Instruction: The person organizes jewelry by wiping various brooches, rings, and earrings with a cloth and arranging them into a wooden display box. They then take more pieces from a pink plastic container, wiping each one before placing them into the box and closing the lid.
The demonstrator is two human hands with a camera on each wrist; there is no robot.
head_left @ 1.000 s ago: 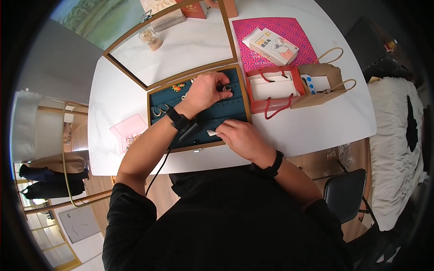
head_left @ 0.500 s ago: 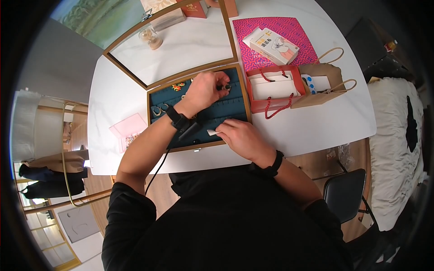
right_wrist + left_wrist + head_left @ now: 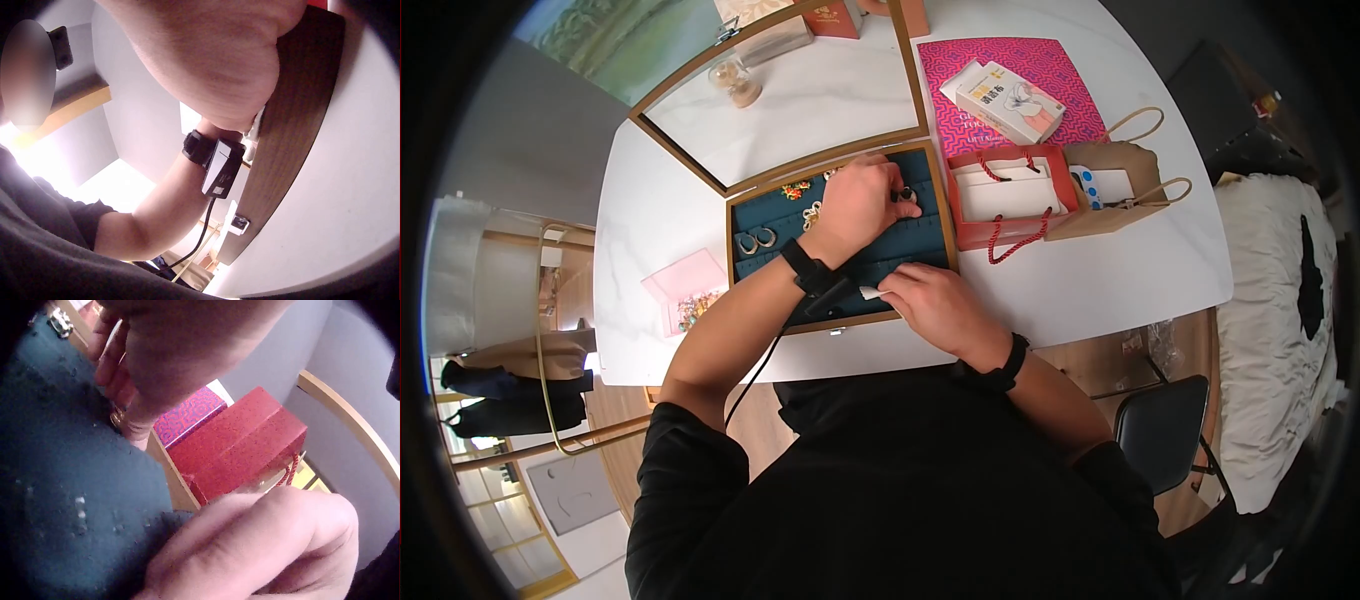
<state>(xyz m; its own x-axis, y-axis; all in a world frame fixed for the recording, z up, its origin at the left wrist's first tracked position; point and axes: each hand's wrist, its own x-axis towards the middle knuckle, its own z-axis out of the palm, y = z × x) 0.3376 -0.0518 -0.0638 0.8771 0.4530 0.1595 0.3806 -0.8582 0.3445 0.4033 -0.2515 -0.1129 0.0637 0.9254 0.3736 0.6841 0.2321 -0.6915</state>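
A wooden jewellery box lined in dark teal stands with its glass lid raised. My left hand reaches over its right half and pinches a small ring at the lining; in the left wrist view the ring looks gold. Near the box's front right corner, my right hand pinches a folded white cloth or paper. Two hoop earrings sit at the left of the lining. A colourful piece of jewellery and a pale gold one lie left of my left hand.
Right of the box stand a red gift bag and a brown paper bag. Behind them a white carton lies on a pink patterned sheet. A pink case with small jewellery is at the left. A cable trails from my left wrist.
My left hand and wrist have shifted slightly right with the ring, uncovering more of the pale gold piece and the hoop earrings. My right hand has stayed in place with the white piece.
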